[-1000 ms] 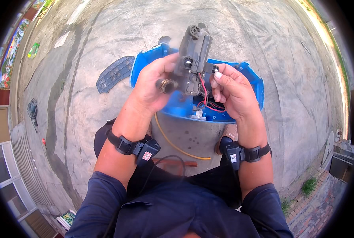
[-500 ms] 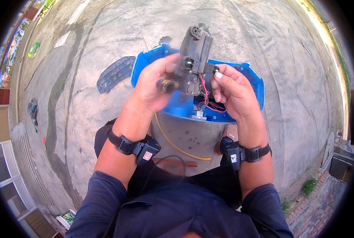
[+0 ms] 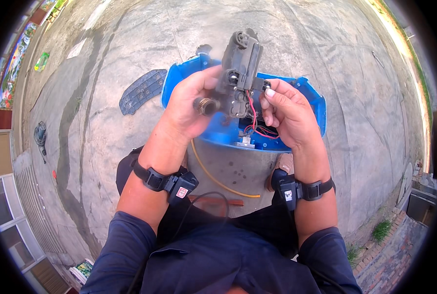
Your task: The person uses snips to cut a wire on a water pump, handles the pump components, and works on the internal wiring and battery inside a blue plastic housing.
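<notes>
A dusty black pump-like unit point(image 3: 242, 63) is held up between my hands, tilted, its long body pointing away from me. My left hand point(image 3: 186, 100) grips its left side; some of those fingers are hidden behind it. Beside that palm sticks out a threaded brass-coloured fitting point(image 3: 206, 106). With thumb and fingers, my right hand point(image 3: 292, 110) pinches a small black piece point(image 3: 262, 85) at the unit's right side. Red wires point(image 3: 253, 105) run from the unit down into an open blue plastic housing point(image 3: 304, 90), which sits on the ground beneath.
Left of the housing lies a dark grey ribbed panel point(image 3: 142, 92). A yellow hose point(image 3: 218, 182) curves between my legs, near a reddish-brown bar point(image 3: 234, 202). Farther left a power tool point(image 3: 40, 137) rests on the ground. Pliers-like metal point(image 3: 377, 59) lie at the far right.
</notes>
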A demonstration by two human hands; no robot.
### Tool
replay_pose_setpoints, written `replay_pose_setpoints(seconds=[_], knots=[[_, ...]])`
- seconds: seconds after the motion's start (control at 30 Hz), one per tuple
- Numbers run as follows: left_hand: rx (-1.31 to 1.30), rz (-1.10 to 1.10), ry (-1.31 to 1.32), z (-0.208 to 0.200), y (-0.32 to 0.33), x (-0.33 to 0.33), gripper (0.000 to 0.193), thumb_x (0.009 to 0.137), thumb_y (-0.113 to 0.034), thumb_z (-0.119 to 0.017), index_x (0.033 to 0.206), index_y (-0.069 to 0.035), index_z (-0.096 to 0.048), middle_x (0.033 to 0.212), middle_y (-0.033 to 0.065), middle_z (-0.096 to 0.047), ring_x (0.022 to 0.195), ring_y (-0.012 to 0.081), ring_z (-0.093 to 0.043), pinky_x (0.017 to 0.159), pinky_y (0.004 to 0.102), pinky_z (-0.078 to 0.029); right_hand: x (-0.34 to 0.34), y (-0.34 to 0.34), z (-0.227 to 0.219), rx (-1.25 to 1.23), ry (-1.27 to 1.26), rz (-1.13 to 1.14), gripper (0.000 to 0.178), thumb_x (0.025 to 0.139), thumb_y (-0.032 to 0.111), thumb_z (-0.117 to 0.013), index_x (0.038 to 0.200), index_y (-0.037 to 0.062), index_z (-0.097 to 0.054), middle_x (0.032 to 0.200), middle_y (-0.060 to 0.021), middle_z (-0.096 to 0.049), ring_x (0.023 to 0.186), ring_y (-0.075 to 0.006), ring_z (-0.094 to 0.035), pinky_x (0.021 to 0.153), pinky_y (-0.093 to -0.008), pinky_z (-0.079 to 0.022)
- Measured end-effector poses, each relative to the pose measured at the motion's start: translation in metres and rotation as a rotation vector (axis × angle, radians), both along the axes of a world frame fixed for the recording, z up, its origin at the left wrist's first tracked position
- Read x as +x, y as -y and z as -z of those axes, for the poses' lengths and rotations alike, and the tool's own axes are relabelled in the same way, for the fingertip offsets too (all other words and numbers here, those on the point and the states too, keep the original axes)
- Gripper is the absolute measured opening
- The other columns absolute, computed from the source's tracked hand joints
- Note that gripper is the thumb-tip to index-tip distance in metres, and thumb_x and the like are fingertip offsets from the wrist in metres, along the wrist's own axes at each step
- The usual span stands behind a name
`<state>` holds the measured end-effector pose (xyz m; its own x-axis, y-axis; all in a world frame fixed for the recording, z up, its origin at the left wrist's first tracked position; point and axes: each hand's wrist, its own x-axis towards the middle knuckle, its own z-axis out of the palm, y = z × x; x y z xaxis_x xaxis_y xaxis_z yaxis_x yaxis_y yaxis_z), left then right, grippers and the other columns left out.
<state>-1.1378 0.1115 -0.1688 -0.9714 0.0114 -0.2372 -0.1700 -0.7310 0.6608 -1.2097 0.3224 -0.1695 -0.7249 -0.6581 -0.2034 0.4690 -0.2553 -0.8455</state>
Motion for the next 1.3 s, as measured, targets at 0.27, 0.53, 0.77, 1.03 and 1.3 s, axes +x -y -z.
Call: replay_pose_setpoints(seconds=[0.27, 0.53, 0.77, 1.03, 1.3], knots=[[-0.006, -0.007, 0.034, 0.0002, 0.0002, -0.0015, 0.043, 0.088, -0.015, -0.043, 0.123, 0.004, -0.058, 0.111, 0.0147, -0.068, 0.1, 0.0248, -0.067, 0.09, 0.0392, -0.055, 0.0005, 0.0005, -0.0003, 0.01, 0.0, 0.007, 0.014, 0.097, 0.015, -0.062, 0.105, 0.0039, -0.064, 0.081, -0.003, -0.062, 0.056, -0.0083, -0.054, 0.051, -0.02, -0.043], [-0.033, -0.01, 0.027, -0.0021, -0.0012, -0.001, 0.044, 0.089, -0.016, -0.043, 0.124, 0.005, -0.058, 0.111, 0.0151, -0.068, 0.101, 0.0254, -0.067, 0.091, 0.0399, -0.055, 0.0007, 0.0001, -0.0009, 0.007, 0.004, 0.005, 0.014, 0.097, 0.015, -0.062, 0.105, 0.0038, -0.064, 0.08, -0.0028, -0.062, 0.056, -0.008, -0.054, 0.051, -0.0195, -0.042], [-0.011, 0.009, 0.002, -0.0015, -0.0002, -0.0011, 0.044, 0.088, -0.015, -0.042, 0.125, 0.005, -0.058, 0.112, 0.0153, -0.068, 0.101, 0.0253, -0.067, 0.091, 0.04, -0.055, 0.0002, 0.0005, 0.0002, 0.005, -0.004, 0.005, 0.014, 0.098, 0.015, -0.062, 0.105, 0.0035, -0.064, 0.08, -0.0029, -0.062, 0.056, -0.0083, -0.054, 0.051, -0.0199, -0.043], [-0.014, -0.012, 0.022, -0.0025, -0.0005, -0.0007, 0.044, 0.088, -0.014, -0.042, 0.124, 0.005, -0.058, 0.111, 0.0148, -0.068, 0.1, 0.0247, -0.067, 0.09, 0.0394, -0.055, -0.0001, 0.0002, 0.0001, 0.001, -0.006, -0.007, 0.015, 0.098, 0.015, -0.061, 0.106, 0.0033, -0.064, 0.081, -0.0029, -0.062, 0.057, -0.0085, -0.055, 0.051, -0.0202, -0.043], [0.014, 0.022, -0.006, -0.0031, 0.0002, -0.0004, 0.043, 0.089, -0.015, -0.043, 0.124, 0.004, -0.057, 0.111, 0.0137, -0.068, 0.099, 0.0234, -0.067, 0.088, 0.0381, -0.056, -0.0006, -0.0006, 0.0061, -0.024, -0.021, -0.009, 0.022, 0.097, 0.016, -0.062, 0.114, 0.0014, -0.064, 0.085, -0.0009, -0.067, 0.057, -0.0053, -0.056, 0.05, -0.017, -0.039]])
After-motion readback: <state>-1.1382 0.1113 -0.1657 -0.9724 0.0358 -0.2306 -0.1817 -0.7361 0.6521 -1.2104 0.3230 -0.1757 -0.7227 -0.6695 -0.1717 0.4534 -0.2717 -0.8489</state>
